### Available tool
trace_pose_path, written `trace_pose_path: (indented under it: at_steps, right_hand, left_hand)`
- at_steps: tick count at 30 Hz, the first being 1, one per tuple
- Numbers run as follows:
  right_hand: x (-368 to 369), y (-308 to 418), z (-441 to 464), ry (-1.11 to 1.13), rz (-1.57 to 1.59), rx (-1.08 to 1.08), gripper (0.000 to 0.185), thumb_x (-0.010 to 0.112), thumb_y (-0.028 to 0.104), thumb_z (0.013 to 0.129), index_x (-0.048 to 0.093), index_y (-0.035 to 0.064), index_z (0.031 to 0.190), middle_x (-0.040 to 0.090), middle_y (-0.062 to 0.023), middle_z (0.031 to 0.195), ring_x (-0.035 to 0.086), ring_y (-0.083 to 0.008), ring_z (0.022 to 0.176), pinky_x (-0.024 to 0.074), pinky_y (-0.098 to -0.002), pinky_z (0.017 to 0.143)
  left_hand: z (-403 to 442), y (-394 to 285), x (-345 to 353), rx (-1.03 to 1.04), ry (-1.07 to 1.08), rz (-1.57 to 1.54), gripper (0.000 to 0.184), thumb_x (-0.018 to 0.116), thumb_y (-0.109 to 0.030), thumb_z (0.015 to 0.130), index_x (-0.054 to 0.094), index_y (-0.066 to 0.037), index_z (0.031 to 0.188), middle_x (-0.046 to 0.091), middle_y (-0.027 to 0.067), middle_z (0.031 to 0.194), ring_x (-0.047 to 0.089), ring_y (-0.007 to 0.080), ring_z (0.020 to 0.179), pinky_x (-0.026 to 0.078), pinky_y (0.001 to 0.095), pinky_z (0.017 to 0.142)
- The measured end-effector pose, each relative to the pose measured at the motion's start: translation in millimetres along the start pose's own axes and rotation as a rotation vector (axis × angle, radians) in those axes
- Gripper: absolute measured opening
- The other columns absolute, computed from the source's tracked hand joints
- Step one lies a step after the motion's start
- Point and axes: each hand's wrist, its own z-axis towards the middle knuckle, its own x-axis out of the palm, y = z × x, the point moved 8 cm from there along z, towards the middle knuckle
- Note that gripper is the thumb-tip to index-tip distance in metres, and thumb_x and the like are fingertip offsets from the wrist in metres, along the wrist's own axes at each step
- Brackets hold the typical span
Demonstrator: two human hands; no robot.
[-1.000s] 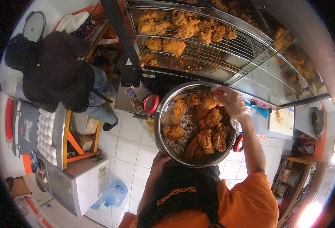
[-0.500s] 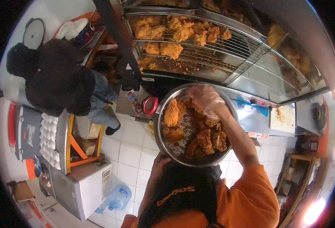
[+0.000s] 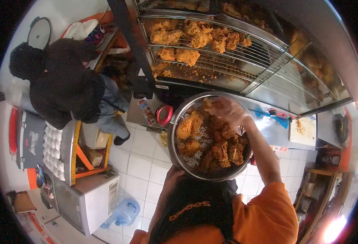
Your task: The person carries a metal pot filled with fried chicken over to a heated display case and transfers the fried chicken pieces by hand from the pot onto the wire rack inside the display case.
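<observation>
A round steel bowl (image 3: 172, 140) with a perforated bottom is in front of my chest, with several pieces of fried chicken (image 3: 189, 125) inside. Some pieces are golden, others darker brown. My left hand (image 3: 174, 175) grips the bowl at its near left side; its fingers are mostly hidden beneath the rim. Covered by a clear plastic glove, my right hand (image 3: 229, 113) reaches over the bowl's far right part. Its fingers are closed around a piece of fried chicken, partly hidden by the hand.
Beyond the bowl, a glass display warmer (image 3: 227, 57) holds fried chicken on wire racks. A red round object (image 3: 163, 115) lies on the counter. At left, a person in dark clothes (image 3: 67, 81) stands by egg trays (image 3: 54, 150). A blue water jug (image 3: 127, 211) lies on the tiled floor.
My right hand has moved slightly right and down within the bowl and is less blurred. The bowl has shifted a little to the right. My left hand stays on it.
</observation>
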Motion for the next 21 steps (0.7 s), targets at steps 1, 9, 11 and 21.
trace_pose_path:
  at_steps: [1, 9, 11, 21]
  right_hand:
    - [-8, 6, -2, -0.05, 0.334, -0.078, 0.047, 0.058, 0.024, 0.103, 0.049, 0.0083, 0.146, 0.066, -0.0116, 0.13, 0.07, -0.03, 0.105, 0.0624, -0.0391, 0.086]
    - [-45, 4, 6, -0.449, 1.329, 0.038, 0.041, 0.066, 0.023, 0.101, 0.057, 0.0084, 0.138, 0.065, -0.0089, 0.131, 0.069, -0.0217, 0.105, 0.063, -0.035, 0.087]
    - [-56, -10, 39, -0.619, 1.064, -0.05, 0.042, 0.068, 0.025, 0.099, 0.056, 0.0057, 0.135, 0.066, -0.0117, 0.128, 0.069, -0.0216, 0.1, 0.0623, -0.0316, 0.078]
    - [-141, -167, 295, -0.854, 0.031, -0.374, 0.041, 0.051, 0.038, 0.105, 0.06, 0.0037, 0.126, 0.064, -0.0129, 0.131, 0.06, -0.0287, 0.117, 0.049, -0.042, 0.104]
  left_hand:
    - [1, 4, -4, 0.001, -0.016, 0.021, 0.058, 0.06, -0.014, 0.091, 0.045, -0.002, 0.146, 0.06, 0.0114, 0.134, 0.06, 0.025, 0.118, 0.05, 0.039, 0.099]
    - [7, 8, -8, 0.014, 0.042, 0.007, 0.058, 0.062, -0.016, 0.092, 0.046, 0.0, 0.145, 0.061, 0.0113, 0.134, 0.06, 0.025, 0.119, 0.049, 0.04, 0.101]
    - [6, 3, -4, 0.037, 0.045, 0.033, 0.058, 0.062, -0.015, 0.092, 0.046, 0.0, 0.145, 0.061, 0.0116, 0.134, 0.06, 0.0248, 0.119, 0.048, 0.0391, 0.102]
    - [15, 29, -23, 0.077, 0.026, 0.027, 0.061, 0.061, -0.012, 0.091, 0.043, 0.004, 0.147, 0.057, 0.0134, 0.141, 0.053, 0.0252, 0.129, 0.04, 0.0372, 0.111]
